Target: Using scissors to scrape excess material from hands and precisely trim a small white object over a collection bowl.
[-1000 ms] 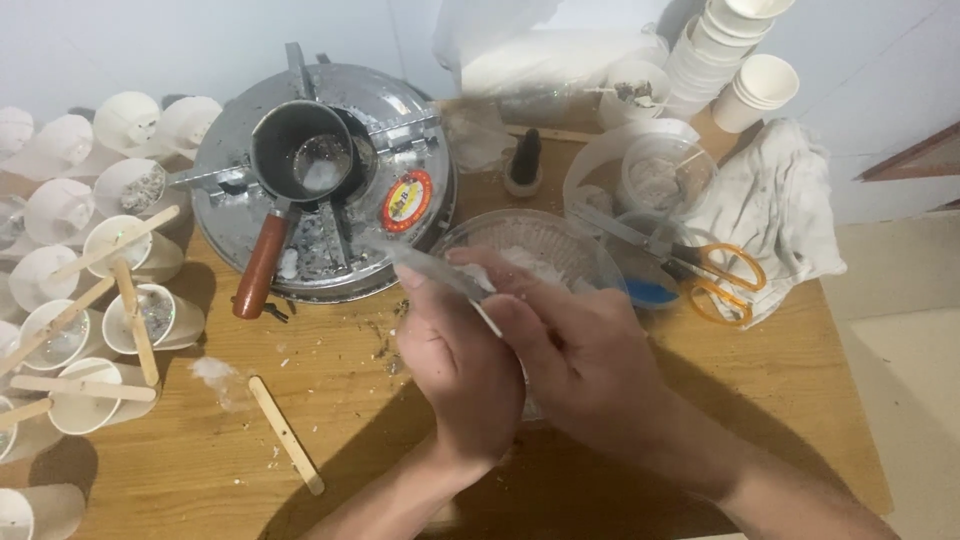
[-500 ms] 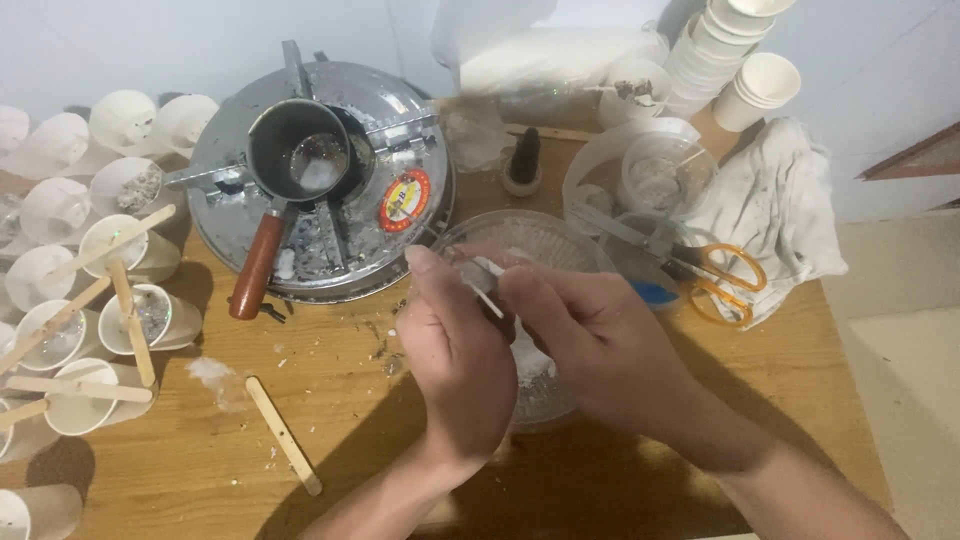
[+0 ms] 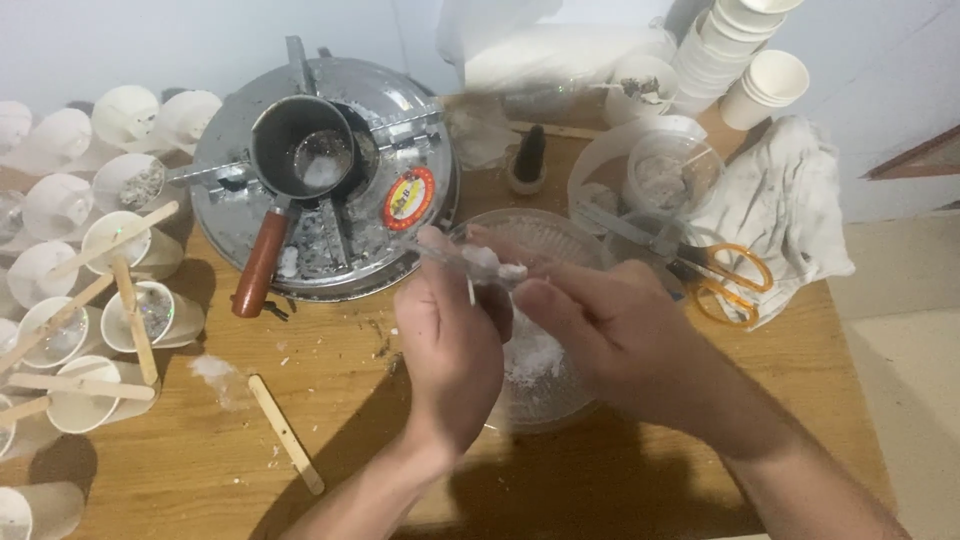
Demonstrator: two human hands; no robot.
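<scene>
Over the clear glass bowl (image 3: 545, 300) both hands meet: the left hand (image 3: 450, 350) and right hand (image 3: 610, 335) pinch a small clear piece crusted with white wax (image 3: 490, 265) between fingertips. Left of the bowl lies a wooden stick (image 3: 286, 433); beyond it stands the metal stove (image 3: 330, 180) carrying a small pot (image 3: 300, 155).

Dim warm indoor light, soft shadows below hands, slight blur, bright upper wall
</scene>
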